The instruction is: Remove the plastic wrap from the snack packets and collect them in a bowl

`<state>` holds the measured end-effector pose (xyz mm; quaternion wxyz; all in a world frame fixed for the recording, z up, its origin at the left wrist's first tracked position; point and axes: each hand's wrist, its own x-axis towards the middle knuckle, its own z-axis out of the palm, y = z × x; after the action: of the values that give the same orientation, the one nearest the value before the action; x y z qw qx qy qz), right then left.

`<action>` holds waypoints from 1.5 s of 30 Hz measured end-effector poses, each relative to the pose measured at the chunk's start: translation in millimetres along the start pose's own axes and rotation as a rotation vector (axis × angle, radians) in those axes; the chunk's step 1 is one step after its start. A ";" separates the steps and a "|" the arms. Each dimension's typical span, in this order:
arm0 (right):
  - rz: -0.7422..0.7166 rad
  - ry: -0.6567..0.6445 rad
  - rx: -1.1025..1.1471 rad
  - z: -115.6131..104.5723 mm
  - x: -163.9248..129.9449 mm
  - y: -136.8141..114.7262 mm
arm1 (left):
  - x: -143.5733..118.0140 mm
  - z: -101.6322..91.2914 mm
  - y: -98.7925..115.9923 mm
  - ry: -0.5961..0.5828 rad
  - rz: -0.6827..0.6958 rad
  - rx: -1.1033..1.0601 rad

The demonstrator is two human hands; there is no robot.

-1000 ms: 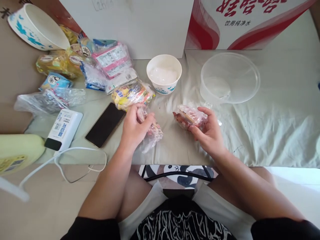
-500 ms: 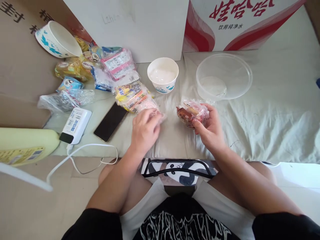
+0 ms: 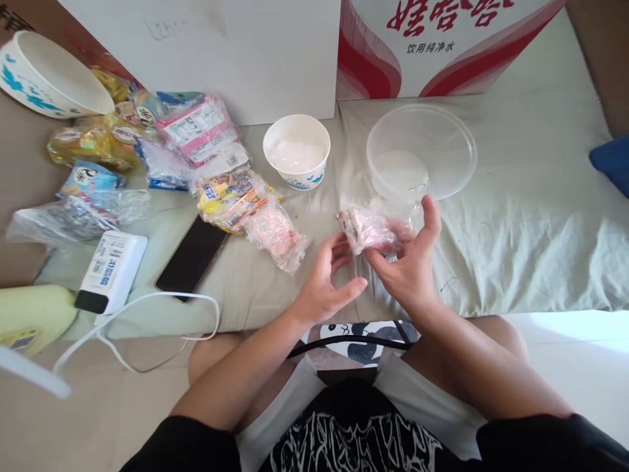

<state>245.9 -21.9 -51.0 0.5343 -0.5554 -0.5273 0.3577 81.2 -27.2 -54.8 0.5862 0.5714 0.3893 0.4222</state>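
Note:
My right hand [image 3: 410, 265] grips a crinkled snack packet [image 3: 368, 229] in clear and pinkish plastic, with its index finger raised. What is inside the packet cannot be made out. My left hand [image 3: 329, 282] is open, thumb and fingers apart, its fingertips close to the packet's left edge; whether they touch is unclear. A pink packet in clear plastic [image 3: 278, 233] lies on the cloth left of that hand, against a yellow snack packet [image 3: 223, 196]. Behind my hands stand a white paper bowl [image 3: 297, 177] and a clear round plastic tub [image 3: 457, 177].
More wrapped snacks [image 3: 196, 134] are heaped at the left, with a tilted paper bowl [image 3: 29, 85] above them. A phone [image 3: 191, 259], a white power bank [image 3: 115, 265] with a cable [image 3: 147, 298] and a pale yellow bottle [image 3: 34, 311] lie nearer. Boxes [image 3: 275, 59] line the back.
My left hand has left the pink packet, opened and moved right to the packet in my right hand. That packet has turned, showing its pinkish side. The view has shifted right.

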 end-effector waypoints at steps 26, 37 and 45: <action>-0.129 -0.108 -0.199 -9.6 7.4 -15.7 | 34.4 -41.1 9.5 -0.219 -0.173 -0.026; 0.133 -0.337 -0.160 -25.9 13.9 -18.7 | 28.1 -35.4 8.0 -0.048 -0.206 -0.029; 0.407 -0.165 0.204 -3.9 -0.1 -22.3 | 25.9 -12.8 -13.6 0.097 -0.095 -0.377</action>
<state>245.1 -25.7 -28.8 0.4598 -0.5621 -0.4076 0.5536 78.7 1.6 -68.3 0.6826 0.4117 0.3576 0.4865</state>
